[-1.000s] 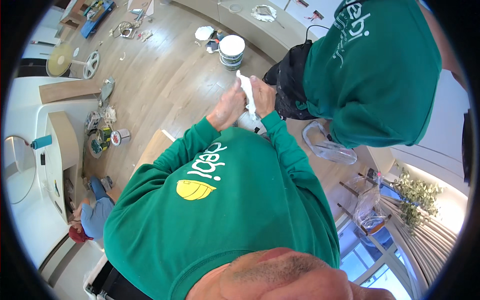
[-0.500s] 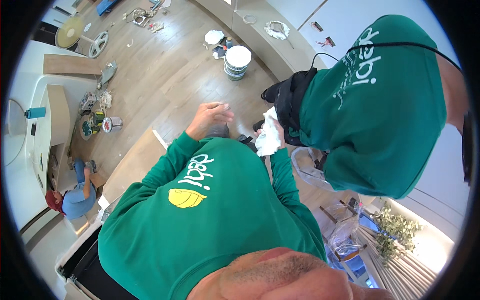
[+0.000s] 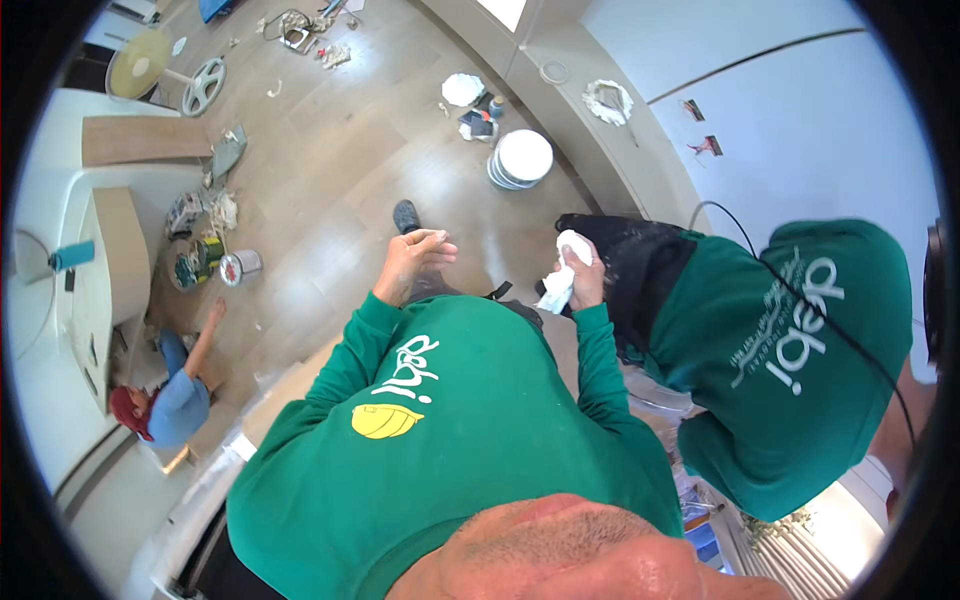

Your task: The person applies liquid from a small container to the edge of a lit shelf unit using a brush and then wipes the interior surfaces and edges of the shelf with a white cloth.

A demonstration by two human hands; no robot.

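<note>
My right hand [image 3: 590, 278] is closed round a crumpled white cloth [image 3: 560, 287], held in front of my waist. Part of the cloth bunches above the fingers and a loose end hangs to the left. My left hand [image 3: 411, 266] is held up at about the same height, its fingers loosely stretched and slightly bent, with whitish marks at the tips. I see nothing in it. Below both hands are my grey trousers and a dark shoe [image 3: 406, 216] on the wooden floor.
Close on my right, a co-worker in a green sweatshirt [image 3: 800, 350] bends over. Ahead stands a white-lidded bucket [image 3: 524, 158], with a white rag [image 3: 463, 90] beyond. At left, paint tins [image 3: 240, 267], a fan [image 3: 140, 64] and a person in blue [image 3: 176, 408].
My right hand and the cloth have shifted right and turned. The co-worker in green has moved lower in view. The person in blue now stretches an arm toward the tins.
</note>
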